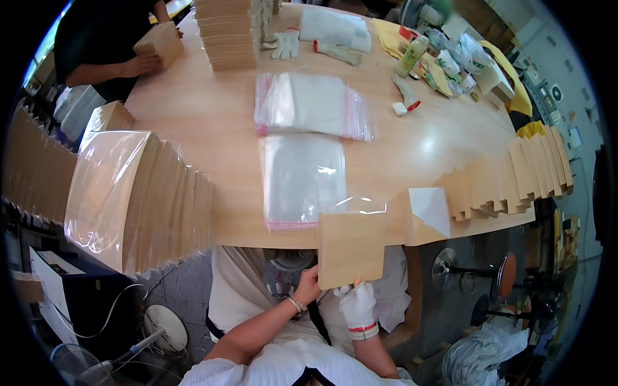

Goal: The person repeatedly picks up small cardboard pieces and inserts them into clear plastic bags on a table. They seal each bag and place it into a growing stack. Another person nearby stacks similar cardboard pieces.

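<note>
A flat brown paper packet [351, 251] is held upright at the table's front edge, over my lap. My left hand [309, 285], bare, grips it by the lower left edge, with the fingers partly hidden behind. At its bottom edge my right hand [358, 305], in a white glove with bare fingertips, is closed on it. Clear plastic [358, 206] shows at the packet's upper end; how far it covers the packet I cannot tell. Just beyond lie two piles of clear plastic bags, the nearer pile [302, 177] and the farther pile [309, 103].
A row of plastic-wrapped brown packets [106, 199] stands at the left. Brown packets [496, 180] lean along the right, beside a block with white paper [429, 209]. Across the table [212, 128], a co-worker's hand [141, 64] holds brown packets near a tall stack [225, 35].
</note>
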### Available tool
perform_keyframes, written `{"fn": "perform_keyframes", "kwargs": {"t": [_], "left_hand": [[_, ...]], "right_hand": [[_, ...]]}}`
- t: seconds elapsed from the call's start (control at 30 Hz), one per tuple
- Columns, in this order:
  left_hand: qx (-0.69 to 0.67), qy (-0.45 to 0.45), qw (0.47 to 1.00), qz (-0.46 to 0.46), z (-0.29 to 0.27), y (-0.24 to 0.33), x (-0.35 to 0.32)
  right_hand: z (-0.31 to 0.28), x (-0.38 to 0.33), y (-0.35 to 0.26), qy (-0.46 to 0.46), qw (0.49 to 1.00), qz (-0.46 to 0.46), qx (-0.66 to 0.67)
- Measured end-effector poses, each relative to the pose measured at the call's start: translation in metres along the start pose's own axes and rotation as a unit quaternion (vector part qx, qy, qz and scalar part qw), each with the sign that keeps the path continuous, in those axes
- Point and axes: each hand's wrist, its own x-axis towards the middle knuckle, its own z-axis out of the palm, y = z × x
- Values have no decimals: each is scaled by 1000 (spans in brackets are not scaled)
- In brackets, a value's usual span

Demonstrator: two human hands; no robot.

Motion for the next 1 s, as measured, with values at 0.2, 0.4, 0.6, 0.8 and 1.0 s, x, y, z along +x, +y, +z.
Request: {"fn": "perform_keyframes", "kwargs": {"t": [0.2, 0.4, 0.6, 0.8, 1.0], "left_hand": [[-164, 101, 977, -89, 5, -11, -4], [-92, 87, 990, -68, 1, -34, -9], [-102, 60, 990, -78, -1, -22, -8], [-163, 14, 976, -143, 1, -15, -13], [-52, 23, 992, -109, 1, 4, -10]], "right_hand": [[-4, 7, 7, 31, 997, 4, -68], [6, 1, 6, 32, 999, 29, 0], [11, -2, 2, 61, 997, 51, 11], [43, 59, -10, 40, 999, 21, 3], [50, 72, -11, 7, 999, 26, 21]]}}
